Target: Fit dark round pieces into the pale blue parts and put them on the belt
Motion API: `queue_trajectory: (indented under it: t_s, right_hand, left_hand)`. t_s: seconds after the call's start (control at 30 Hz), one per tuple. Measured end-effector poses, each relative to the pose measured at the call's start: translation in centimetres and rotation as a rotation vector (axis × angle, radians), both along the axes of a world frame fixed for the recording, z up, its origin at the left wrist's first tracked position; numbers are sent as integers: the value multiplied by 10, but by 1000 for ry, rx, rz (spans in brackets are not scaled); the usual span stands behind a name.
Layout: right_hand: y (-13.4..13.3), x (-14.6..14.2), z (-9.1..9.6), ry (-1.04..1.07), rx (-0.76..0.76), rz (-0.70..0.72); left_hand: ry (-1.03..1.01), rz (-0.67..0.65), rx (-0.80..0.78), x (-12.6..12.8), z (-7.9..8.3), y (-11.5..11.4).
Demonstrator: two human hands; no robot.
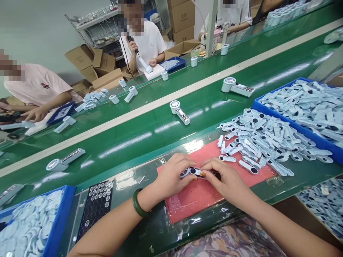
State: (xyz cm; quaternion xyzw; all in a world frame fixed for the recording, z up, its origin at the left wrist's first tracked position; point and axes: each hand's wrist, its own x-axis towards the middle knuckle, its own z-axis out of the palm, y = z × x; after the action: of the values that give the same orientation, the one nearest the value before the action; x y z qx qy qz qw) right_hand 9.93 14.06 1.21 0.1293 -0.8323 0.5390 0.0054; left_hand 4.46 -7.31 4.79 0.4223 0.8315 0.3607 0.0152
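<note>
Over a red mat (pixel 184 203) I hold a small elongated pale-blue plastic cover (pixel 197 172) with a black round spot. My left hand (pixel 171 175), below a green bangle (pixel 139 202), pinches its left end. My right hand (pixel 225 178) has thumb and fingers closed on its right part, where a dark edge shows. Much of the piece is hidden by my fingers. Right of my hands, a heap of similar pale-blue covers (pixel 257 139) lies on the mat and table, many with black ovals.
Handheld fan bodies (pixel 180 112) lie on the green conveyor belt (pixel 128 142). A blue bin of covers (pixel 294 121) stands right, another blue bin (pixel 60 217) left. Near it lies a black sheet with round clear stickers (pixel 95 203). Co-workers sit across; one person (pixel 143 43) holds a screwdriver.
</note>
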Motion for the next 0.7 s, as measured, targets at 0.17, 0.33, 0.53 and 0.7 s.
queue_trajectory:
  t_s: [0.17, 0.33, 0.53, 0.7]
  right_hand:
    - [1, 3, 5, -12, 34, 13]
    - [2, 18, 3, 33, 186, 67]
    - [-2, 28, 1, 57, 251, 89]
    - [-3, 19, 6, -1, 239, 100]
  left_hand:
    - [49, 9, 15, 4, -3, -3]
    - [74, -38, -63, 18, 6, -6]
    - [103, 51, -146, 39, 1, -5]
    - [150, 87, -99, 42, -2, 1]
